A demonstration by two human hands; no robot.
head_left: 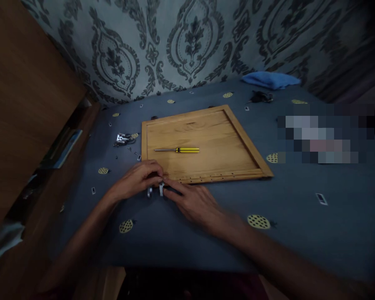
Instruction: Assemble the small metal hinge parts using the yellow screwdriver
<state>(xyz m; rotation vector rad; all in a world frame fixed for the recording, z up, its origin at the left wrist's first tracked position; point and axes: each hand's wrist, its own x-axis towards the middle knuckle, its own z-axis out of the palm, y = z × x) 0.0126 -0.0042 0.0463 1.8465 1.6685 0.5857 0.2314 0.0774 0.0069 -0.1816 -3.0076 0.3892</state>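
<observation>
A wooden cabinet door (190,125) with a raised frame lies on the dark cloth. At its near left corner sits a small metal hinge (161,189), partly covered by my fingers. My left hand (142,179) is closed on the hinge from the left, thumb and fingers bent together over it. From the right, my right hand (193,200) grips the same hinge with its fingertips. A screwdriver (181,150) with a yellow and black handle rests on the door, its shaft pointing left. Small dark holes run along the door's near edge.
Left of the door lie another metal hinge (123,139) and a few loose screws (129,149). Toward the back right are a dark object (261,96) and a folded blue cloth (270,79). A wooden cabinet (28,104) borders the left side, patterned wall (156,50) the back.
</observation>
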